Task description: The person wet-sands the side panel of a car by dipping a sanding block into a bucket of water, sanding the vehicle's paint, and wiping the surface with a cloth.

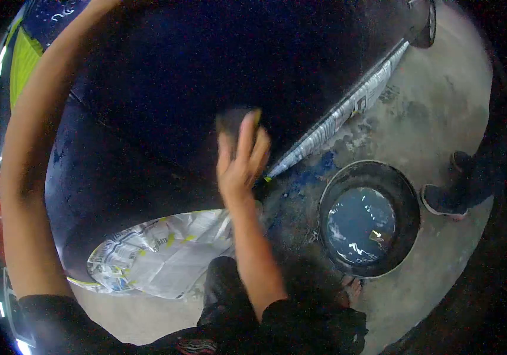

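Observation:
My right hand (243, 154) is against a dark blue car body panel (176, 71), its fingers over a dark rectangular pad (236, 120) with yellowish edges. Motion blurs both hand and pad, so the pad's exact kind cannot be made out. My left arm (23, 177) reaches up along the left side of the panel, and the hand itself lies beyond the top edge of the view. Newspaper masking (165, 260) covers the wheel opening below the panel. Another folded newspaper strip (342, 118) runs along the panel's lower right edge.
A black bucket (410, 236) of cloudy water stands on the concrete floor (443, 106) to my right, with a small yellowish piece (378, 235) in it. Beside it is another person's dark shoe (443, 200). Blue wet stains (292, 186) mark the floor near the panel.

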### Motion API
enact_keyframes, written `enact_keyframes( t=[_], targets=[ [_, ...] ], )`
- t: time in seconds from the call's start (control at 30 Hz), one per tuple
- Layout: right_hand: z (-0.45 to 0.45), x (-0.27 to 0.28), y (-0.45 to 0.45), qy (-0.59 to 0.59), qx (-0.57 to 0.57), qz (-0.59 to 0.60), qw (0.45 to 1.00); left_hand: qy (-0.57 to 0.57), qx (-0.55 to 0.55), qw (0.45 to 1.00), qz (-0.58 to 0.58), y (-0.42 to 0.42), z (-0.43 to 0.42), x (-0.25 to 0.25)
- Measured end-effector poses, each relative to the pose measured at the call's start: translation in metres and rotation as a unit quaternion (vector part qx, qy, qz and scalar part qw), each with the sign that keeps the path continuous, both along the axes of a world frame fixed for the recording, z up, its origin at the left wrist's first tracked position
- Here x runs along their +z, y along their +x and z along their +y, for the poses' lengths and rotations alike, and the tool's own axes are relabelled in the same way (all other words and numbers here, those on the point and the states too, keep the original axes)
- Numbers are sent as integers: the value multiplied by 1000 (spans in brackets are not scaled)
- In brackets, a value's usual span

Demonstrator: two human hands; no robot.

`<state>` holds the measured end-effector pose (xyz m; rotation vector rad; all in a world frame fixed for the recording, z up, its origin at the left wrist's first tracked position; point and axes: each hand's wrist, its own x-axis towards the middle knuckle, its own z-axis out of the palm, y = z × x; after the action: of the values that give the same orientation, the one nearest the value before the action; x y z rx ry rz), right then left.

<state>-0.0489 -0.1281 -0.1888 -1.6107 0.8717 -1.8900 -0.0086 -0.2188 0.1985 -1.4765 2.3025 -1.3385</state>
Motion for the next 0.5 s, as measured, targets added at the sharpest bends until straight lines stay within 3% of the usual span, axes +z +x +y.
enact_keyframes(
  t=[0.13, 0.2, 0.27, 0.3, 0.37, 0.5],
  targets=[
    [-123, 58, -28, 37, -9, -65, 997, -60, 18, 998, 9, -4, 4, -12],
    [-96, 55, -28, 67, 13, -88, 994, -50, 10, 999, -1, -1, 2, -6],
    [-26, 41, -31, 111, 90, -35, 989, -48, 10, 999, 9, 2, 1, -6],
    [10, 7, -11, 37, 38, -17, 998, -52, 10, 998, 22, 3, 0, -8],
    [47, -32, 4, 9, 21, -7, 1000, -58, 8, 998, -8, -12, 3, -5],
    [-83, 34, -28, 45, 15, -35, 998, -37, -29, 999, -16, -10, 2, 0]
  ],
)
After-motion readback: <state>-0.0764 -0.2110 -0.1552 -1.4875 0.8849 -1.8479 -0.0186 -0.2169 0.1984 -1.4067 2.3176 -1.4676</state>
